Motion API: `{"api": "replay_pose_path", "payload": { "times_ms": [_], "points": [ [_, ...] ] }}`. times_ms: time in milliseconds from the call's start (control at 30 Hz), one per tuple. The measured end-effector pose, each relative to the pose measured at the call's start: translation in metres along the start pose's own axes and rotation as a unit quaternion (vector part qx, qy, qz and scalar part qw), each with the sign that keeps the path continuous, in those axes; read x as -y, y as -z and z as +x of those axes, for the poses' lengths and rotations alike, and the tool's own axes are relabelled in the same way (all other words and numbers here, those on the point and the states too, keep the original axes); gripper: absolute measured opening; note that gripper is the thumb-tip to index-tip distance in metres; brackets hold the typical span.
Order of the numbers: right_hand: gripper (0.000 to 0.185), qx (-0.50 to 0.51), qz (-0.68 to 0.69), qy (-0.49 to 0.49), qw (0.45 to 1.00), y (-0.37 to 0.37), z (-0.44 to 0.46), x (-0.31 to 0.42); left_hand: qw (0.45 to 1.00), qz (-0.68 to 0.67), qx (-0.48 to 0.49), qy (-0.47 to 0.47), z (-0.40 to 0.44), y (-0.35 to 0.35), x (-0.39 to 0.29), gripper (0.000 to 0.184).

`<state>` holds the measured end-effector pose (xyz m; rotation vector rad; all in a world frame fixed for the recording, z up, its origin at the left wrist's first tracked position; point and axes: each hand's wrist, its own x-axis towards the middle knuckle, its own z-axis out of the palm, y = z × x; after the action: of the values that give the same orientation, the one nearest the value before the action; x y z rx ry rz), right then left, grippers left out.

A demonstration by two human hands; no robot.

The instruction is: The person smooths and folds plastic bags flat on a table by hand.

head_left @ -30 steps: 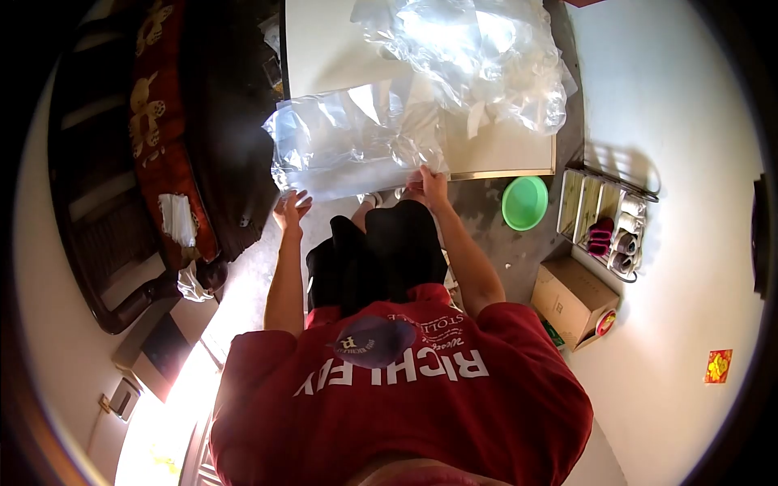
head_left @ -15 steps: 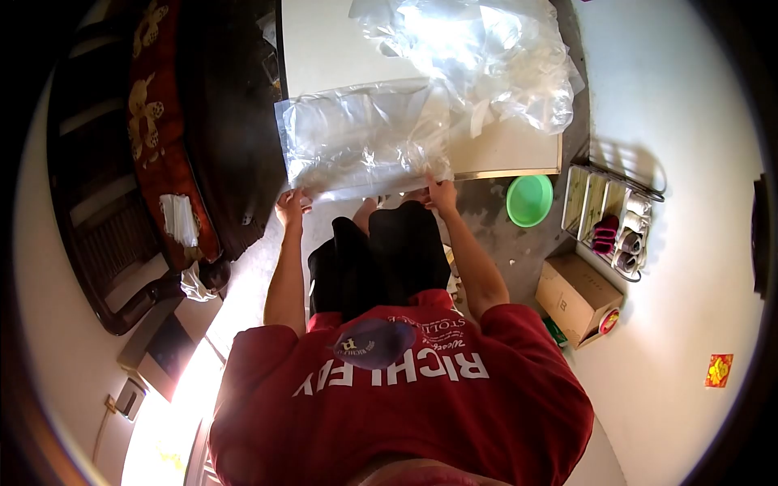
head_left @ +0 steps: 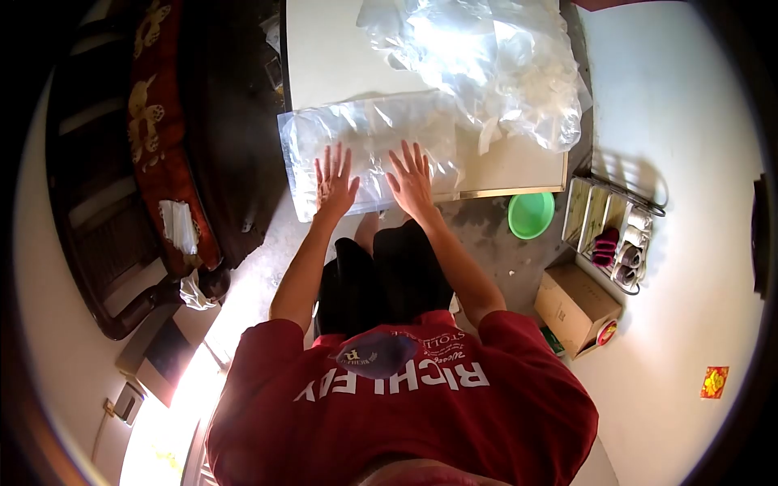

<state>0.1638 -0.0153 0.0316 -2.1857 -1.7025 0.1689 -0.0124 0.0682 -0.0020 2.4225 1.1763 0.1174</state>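
A clear plastic bag (head_left: 374, 123) lies flat along the near edge of the white table (head_left: 324, 57), its left end hanging past the table's corner. My left hand (head_left: 334, 185) rests flat over the bag's left half, fingers spread. Over the middle of the bag, my right hand (head_left: 412, 182) is also stretched out with its fingers apart. Neither hand grips anything. Just beyond, a heap of crumpled clear plastic bags (head_left: 510, 73) covers the table's far right part and overlaps the flat bag's upper right corner.
A green basin (head_left: 531, 215) sits on the floor right of the table. Further right are a shoe rack (head_left: 596, 219) with shoes and an open cardboard box (head_left: 574, 308). On the left stands a dark wooden bench (head_left: 89, 202) with a red patterned cover (head_left: 166, 154).
Both hands have let go of the bag's near edge and moved forward and inward onto its surface. The bag lies flatter, and the fingers have gone from pinched to spread.
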Motion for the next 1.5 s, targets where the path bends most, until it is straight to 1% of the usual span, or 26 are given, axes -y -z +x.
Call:
{"api": "replay_pose_path", "payload": {
  "times_ms": [33, 67, 133, 200, 267, 333, 367, 467, 500, 533, 600, 667, 700, 733, 767, 800, 867, 900, 1033, 1167, 1200, 1267, 1333, 1400, 1433, 1500],
  "points": [
    [0.03, 0.0, -0.001, 0.001, 1.0, -0.008, 0.005, -0.006, 0.999, 0.027, 0.001, 0.022, 0.004, -0.005, 0.003, 0.071],
    [0.033, 0.021, 0.024, -0.003, 1.0, -0.017, 0.007, -0.011, 0.997, 0.005, -0.055, 0.048, 0.007, -0.008, 0.008, 0.068],
    [0.037, 0.045, 0.051, -0.008, 0.998, -0.025, 0.015, -0.017, 0.994, -0.018, -0.096, 0.042, 0.013, -0.003, 0.021, 0.065],
    [0.037, 0.073, 0.079, -0.043, 0.993, -0.025, 0.017, -0.024, 0.985, 0.033, -0.141, 0.097, 0.016, 0.009, 0.028, 0.06],
    [0.038, 0.079, 0.084, -0.062, 0.991, -0.019, 0.017, -0.023, 0.944, -0.004, -0.168, 0.286, 0.019, 0.015, 0.044, 0.057],
    [0.038, 0.019, 0.021, -0.04, 0.999, -0.02, 0.013, -0.025, 0.923, 0.015, -0.211, 0.32, 0.02, 0.007, 0.065, 0.054],
    [0.038, -0.002, 0.022, -0.04, 0.999, -0.02, 0.01, -0.026, 0.912, 0.003, -0.206, 0.355, 0.02, 0.003, 0.074, 0.057],
    [0.038, -0.038, 0.079, -0.072, 0.994, -0.017, 0.004, -0.039, 0.936, -0.097, -0.177, 0.289, 0.019, -0.011, 0.113, 0.047],
    [0.039, -0.055, 0.096, -0.102, 0.989, -0.009, 0.003, -0.043, 0.933, -0.058, -0.191, 0.298, 0.022, 0.003, 0.098, 0.04],
    [0.039, -0.054, 0.095, -0.104, 0.989, -0.006, -0.001, -0.051, 0.934, -0.058, -0.19, 0.297, 0.019, 0.005, 0.098, 0.04],
    [0.045, -0.118, 0.031, -0.234, 0.965, -0.007, -0.008, -0.073, 0.933, -0.075, -0.198, 0.291, 0.016, 0.01, 0.099, 0.038],
    [0.047, -0.128, 0.021, -0.27, 0.954, -0.031, -0.028, -0.108, 0.939, -0.076, -0.191, 0.277, 0.008, 0.004, 0.101, 0.04],
    [0.049, -0.135, 0.012, -0.303, 0.943, -0.03, -0.03, -0.112, 0.938, -0.018, -0.15, 0.312, 0.0, 0.004, 0.098, 0.043],
    [0.049, -0.137, 0.011, -0.304, 0.943, -0.027, -0.032, -0.116, 0.931, 0.041, -0.109, 0.345, -0.006, 0.004, 0.094, 0.045],
    [0.052, -0.083, 0.014, -0.339, 0.937, -0.025, -0.034, -0.121, 0.919, 0.016, -0.074, 0.388, -0.013, -0.001, 0.095, 0.049],
    [0.055, -0.027, 0.017, -0.372, 0.928, -0.019, -0.033, -0.121, 0.919, 0.015, -0.073, 0.387, -0.018, 0.001, 0.089, 0.049],
    [0.052, -0.003, 0.015, -0.383, 0.924, -0.009, -0.029, -0.119, 0.924, 0.027, -0.017, 0.382, -0.025, 0.004, 0.078, 0.053],
    [0.048, 0.021, 0.012, -0.394, 0.919, -0.008, -0.028, -0.119, 0.919, -0.019, -0.015, 0.394, -0.028, 0.0, 0.081, 0.044],
    [0.041, 0.051, 0.031, -0.409, 0.911, -0.01, -0.027, -0.12, 0.928, -0.053, -0.005, 0.37, -0.03, -0.001, 0.085, 0.041],
    [0.032, 0.022, 0.076, -0.419, 0.904, -0.004, -0.033, -0.111, 0.913, -0.17, -0.111, 0.353, -0.027, 0.01, 0.086, 0.034],
    [0.032, 0.017, 0.079, -0.407, 0.91, -0.003, -0.037, -0.109, 0.914, -0.169, -0.111, 0.352, -0.026, 0.016, 0.083, 0.034],
    [0.033, -0.003, 0.117, -0.398, 0.91, -0.001, -0.049, -0.101, 0.886, -0.271, -0.076, 0.367, -0.025, 0.028, 0.077, 0.029],
    [0.034, -0.023, 0.154, -0.387, 0.909, -0.002, -0.063, -0.094, 0.889, -0.28, -0.081, 0.353, -0.029, 0.021, 0.087, 0.027],
    [0.036, 0.003, 0.149, -0.404, 0.902, -0.008, -0.076, -0.091, 0.883, -0.256, -0.088, 0.383, -0.032, 0.021, 0.091, 0.028],
    [0.036, 0.001, 0.148, -0.405, 0.902, -0.01, -0.081, -0.09, 0.877, -0.285, -0.091, 0.377, -0.033, 0.017, 0.095, 0.028],
    [0.036, 0.05, 0.103, -0.422, 0.899, -0.013, -0.086, -0.088, 0.883, -0.259, -0.074, 0.384, -0.035, 0.014, 0.099, 0.029]
  ]
}}
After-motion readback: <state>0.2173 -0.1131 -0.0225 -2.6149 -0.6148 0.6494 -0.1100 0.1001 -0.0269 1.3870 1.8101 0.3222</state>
